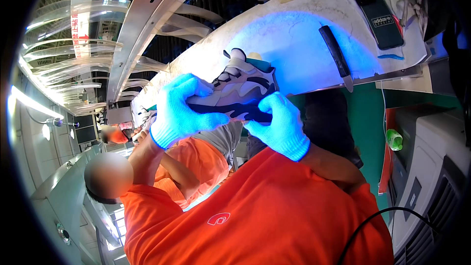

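A shoe [240,88] held at both ends

The left hand [180,110] curls partly round the toe. The right hand [280,123], fingers bent, holds the heel end low down. The shoe is up by the white table's [299,71] near edge. It looks light, soft on top and firm below, so the thick sole [245,111] seems best to grip. A knife [334,51] and phone [377,17] lie there. The floor [369,113] is green.

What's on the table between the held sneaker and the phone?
A dark-handled, knife-like tool lies between the sneaker and phone, in the head view.
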A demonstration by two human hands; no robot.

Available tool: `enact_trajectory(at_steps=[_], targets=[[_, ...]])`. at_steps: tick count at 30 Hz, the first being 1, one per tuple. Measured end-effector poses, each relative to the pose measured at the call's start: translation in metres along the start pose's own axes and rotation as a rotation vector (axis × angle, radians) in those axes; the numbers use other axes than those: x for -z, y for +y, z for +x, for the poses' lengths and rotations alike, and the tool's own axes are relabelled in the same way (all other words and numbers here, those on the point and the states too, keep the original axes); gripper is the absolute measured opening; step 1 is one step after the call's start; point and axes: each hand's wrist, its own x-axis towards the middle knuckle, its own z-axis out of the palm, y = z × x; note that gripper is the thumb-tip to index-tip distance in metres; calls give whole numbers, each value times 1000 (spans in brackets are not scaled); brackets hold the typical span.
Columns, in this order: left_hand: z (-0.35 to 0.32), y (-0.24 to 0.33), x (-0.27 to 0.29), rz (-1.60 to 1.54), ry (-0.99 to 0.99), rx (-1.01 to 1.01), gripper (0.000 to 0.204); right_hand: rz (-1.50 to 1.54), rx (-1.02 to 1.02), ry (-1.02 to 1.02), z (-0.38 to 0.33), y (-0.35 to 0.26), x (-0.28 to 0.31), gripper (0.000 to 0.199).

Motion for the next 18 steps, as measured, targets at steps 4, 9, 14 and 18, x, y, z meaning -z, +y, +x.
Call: enact_trajectory(at_steps=[4, 9, 14, 18], targets=[[3, -5, 0, -44, -24, 1, 57, 9, 54, 60, 13, 4, 0, 47], [3, -18, 0, -48, -28, -45, 58, 19, 90, 56, 20, 3, 0, 46], [2, -25, 0, -58, -38, -45, 60, -13, 88, 15, 27, 1, 2, 46], [2, -28, 1, -67, -31, -38, 60, 5, 36, -11, 30, 1, 1, 53]])
